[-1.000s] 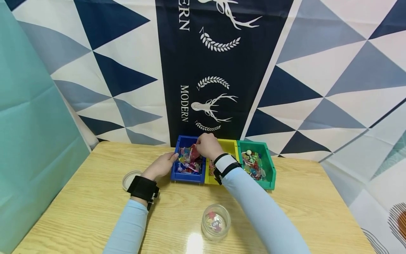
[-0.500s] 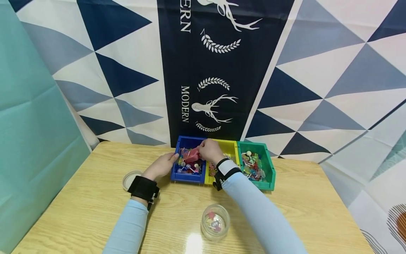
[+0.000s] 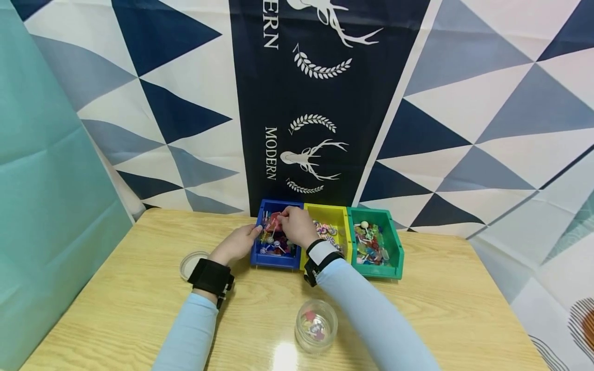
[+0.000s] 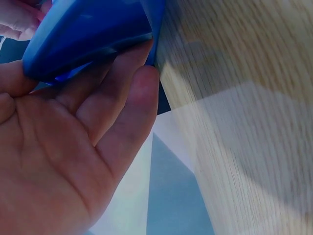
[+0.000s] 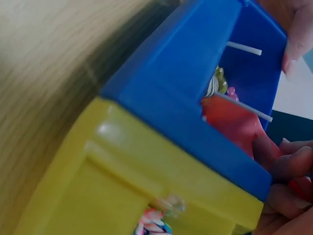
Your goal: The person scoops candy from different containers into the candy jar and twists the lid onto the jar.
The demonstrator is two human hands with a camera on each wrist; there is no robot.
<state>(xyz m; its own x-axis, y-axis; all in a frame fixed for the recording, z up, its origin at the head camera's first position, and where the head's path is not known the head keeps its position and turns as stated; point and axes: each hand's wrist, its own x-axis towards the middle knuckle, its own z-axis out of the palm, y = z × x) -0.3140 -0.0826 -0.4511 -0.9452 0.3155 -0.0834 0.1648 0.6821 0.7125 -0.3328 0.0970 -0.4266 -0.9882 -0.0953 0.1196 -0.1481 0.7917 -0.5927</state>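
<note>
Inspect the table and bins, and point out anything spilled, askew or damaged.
Nothing stands out: the blue bin, yellow bin and green bin sit side by side, the glass jar stands upright, and nothing shows spilled on the table. A lid-like disc lies flat, seemingly intact.

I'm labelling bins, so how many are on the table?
3: the blue bin, held by the left hand, at the row's left end; the yellow bin in the middle; the green bin at the right end. None seem hidden.
</note>
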